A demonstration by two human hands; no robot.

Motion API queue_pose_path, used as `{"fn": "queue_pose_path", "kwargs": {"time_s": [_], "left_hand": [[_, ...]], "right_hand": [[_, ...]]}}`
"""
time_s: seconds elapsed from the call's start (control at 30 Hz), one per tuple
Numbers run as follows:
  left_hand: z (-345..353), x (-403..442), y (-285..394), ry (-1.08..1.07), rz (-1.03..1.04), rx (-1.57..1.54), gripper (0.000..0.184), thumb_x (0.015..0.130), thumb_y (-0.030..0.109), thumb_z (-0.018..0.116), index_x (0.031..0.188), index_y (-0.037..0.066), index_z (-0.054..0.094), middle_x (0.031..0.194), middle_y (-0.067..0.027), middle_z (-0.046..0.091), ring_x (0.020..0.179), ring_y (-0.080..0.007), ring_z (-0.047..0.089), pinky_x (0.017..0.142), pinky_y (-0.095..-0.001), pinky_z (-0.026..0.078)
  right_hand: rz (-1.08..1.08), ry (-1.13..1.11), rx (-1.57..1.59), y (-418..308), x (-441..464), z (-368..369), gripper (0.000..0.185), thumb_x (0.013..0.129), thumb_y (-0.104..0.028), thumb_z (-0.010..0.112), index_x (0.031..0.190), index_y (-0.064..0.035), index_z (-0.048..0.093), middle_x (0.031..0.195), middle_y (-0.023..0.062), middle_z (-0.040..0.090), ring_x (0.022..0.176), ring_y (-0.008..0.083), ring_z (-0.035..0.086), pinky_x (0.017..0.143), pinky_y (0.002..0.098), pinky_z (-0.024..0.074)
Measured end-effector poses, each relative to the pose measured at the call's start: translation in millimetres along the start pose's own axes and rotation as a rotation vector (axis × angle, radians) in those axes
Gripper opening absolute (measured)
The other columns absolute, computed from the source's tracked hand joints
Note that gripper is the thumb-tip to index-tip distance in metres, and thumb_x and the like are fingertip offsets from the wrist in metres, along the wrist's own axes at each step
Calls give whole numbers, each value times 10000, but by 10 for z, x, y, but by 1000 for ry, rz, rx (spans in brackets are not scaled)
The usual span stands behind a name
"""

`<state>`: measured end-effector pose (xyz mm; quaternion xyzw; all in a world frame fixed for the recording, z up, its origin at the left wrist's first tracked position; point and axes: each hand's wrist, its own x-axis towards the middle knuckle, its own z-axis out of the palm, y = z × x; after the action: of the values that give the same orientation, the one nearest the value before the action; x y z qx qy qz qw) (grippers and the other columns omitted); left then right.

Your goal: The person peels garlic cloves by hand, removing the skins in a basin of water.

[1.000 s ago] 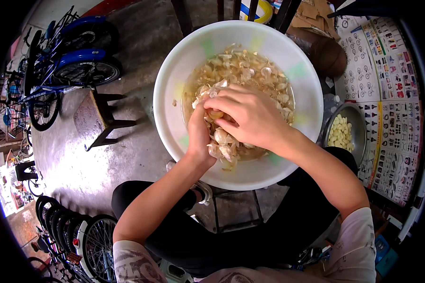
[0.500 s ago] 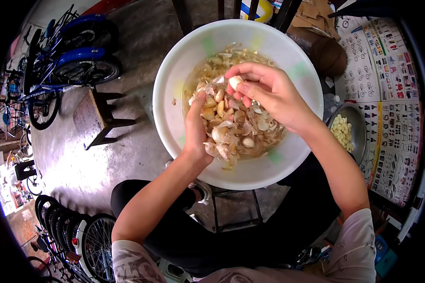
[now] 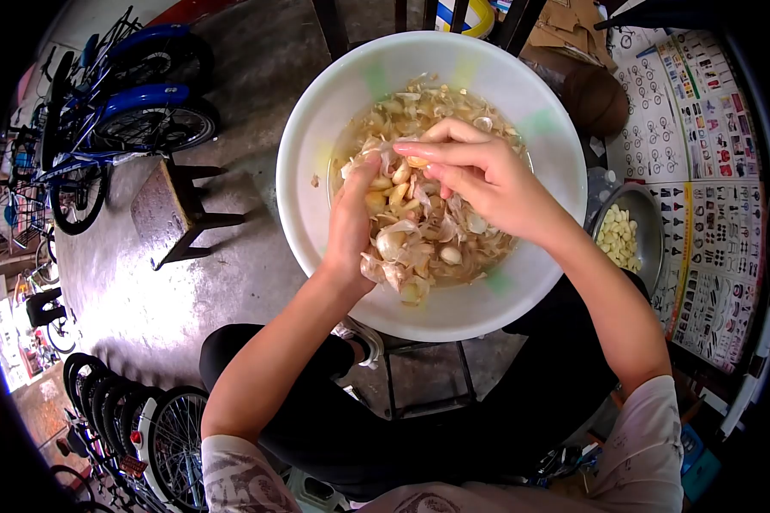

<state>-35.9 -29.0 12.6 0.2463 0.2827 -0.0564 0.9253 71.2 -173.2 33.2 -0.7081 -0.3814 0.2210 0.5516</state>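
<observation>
A wide white basin [image 3: 308, 197] sits in front of me, holding cloudy water with garlic cloves and loose papery skins. My left hand [image 3: 349, 218] is cupped at the basin's left side, holding a heap of garlic cloves [image 3: 393, 197] and wet skins [image 3: 398, 239]; its fingers are mostly hidden under them. Over the middle of the basin, my right hand [image 3: 496, 184] pinches a yellowish garlic clove [image 3: 417, 161] between thumb and fingertips, close to the left thumb. Part of that clove is covered by the fingers.
At the right stands a metal bowl [image 3: 654, 235] with peeled garlic cloves [image 3: 618, 238]. A printed poster sheet [image 3: 701, 214] lies beyond it. Left of the basin is a small wooden stool [image 3: 167, 209]; bicycles [image 3: 145, 103] stand farther left. Dark chair bars [image 3: 415, 17] rise behind the basin.
My right hand has turned and its fingers have straightened, with the fingertips moving left towards my left thumb. My left hand has shifted slightly left with its heap.
</observation>
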Motion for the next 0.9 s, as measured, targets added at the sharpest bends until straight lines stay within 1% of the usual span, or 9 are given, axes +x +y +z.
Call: {"fn": "queue_pose_path", "kwargs": {"time_s": [0.1, 0.17, 0.27, 0.3, 0.37, 0.47, 0.57, 0.67, 0.9], "left_hand": [[-87, 56, -7, -14, -8, 75, 451, 1024, 413, 426, 1280, 54, 518, 1140, -111, 625, 986, -215, 653, 836, -388, 575], [-67, 40, -20, 27, 45, 92, 440, 973, 361, 605, 1246, 21, 546, 1077, -126, 657, 909, -206, 688, 779, -352, 603], [-38, -15, -20, -17, 83, 160, 424, 951, 298, 656, 1245, 10, 552, 1104, -130, 655, 909, -197, 690, 761, -333, 609], [-23, -21, -15, -18, 83, 161, 424, 951, 298, 656, 1245, 10, 552, 1104, -130, 655, 909, -197, 690, 761, -333, 609], [8, -28, -10, -1, 121, 229, 387, 947, 217, 660, 1249, 1, 549, 1101, -126, 659, 887, -188, 693, 745, -331, 611], [59, -42, 18, -44, 149, 237, 376, 941, 178, 658, 1252, -1, 548, 1105, -124, 658, 907, -184, 689, 750, -327, 609], [70, -41, 1, -40, 178, 216, 362, 939, 161, 653, 1248, 2, 551, 1095, -117, 657, 909, -181, 685, 739, -317, 607], [70, -71, 39, -25, 131, 232, 371, 936, 160, 656, 1254, 6, 543, 1094, -113, 650, 924, -178, 677, 750, -318, 602], [84, -86, 39, -58, 180, 244, 381, 938, 144, 645, 1272, 8, 522, 1110, -117, 640, 958, -177, 665, 783, -331, 591]], "right_hand": [[108, -80, -27, -112, 13, -66, 176, 929, -47, 613, 1074, -30, 712, 931, 82, 704, 847, 162, 681, 746, 277, 542], [63, 15, -39, -141, 5, -44, 146, 898, -17, 643, 1029, -14, 707, 951, 93, 715, 863, 164, 706, 729, 293, 565], [98, 14, -51, -139, 7, -85, 119, 860, -4, 685, 978, -1, 702, 909, 89, 715, 788, 158, 704, 698, 295, 566], [97, 16, -51, -137, 4, -107, 119, 860, -4, 685, 978, -1, 702, 909, 89, 715, 788, 158, 704, 698, 295, 566], [89, -89, -67, -129, -2, -154, 134, 829, -10, 726, 959, 4, 700, 886, 97, 720, 772, 159, 703, 698, 288, 566], [33, 0, -62, -93, -2, -156, 143, 821, -21, 744, 956, 11, 710, 876, 105, 724, 774, 149, 700, 703, 277, 568], [63, 109, 61, -114, -3, -101, 143, 832, -17, 734, 970, 14, 719, 875, 93, 730, 794, 135, 701, 716, 265, 570], [100, 100, 109, -105, -18, -119, 148, 840, -14, 728, 984, 18, 726, 903, 91, 737, 820, 130, 704, 738, 259, 573], [151, 42, 94, -161, -16, -151, 152, 850, -11, 720, 1001, 13, 724, 905, 98, 741, 819, 133, 708, 739, 256, 569]]}}
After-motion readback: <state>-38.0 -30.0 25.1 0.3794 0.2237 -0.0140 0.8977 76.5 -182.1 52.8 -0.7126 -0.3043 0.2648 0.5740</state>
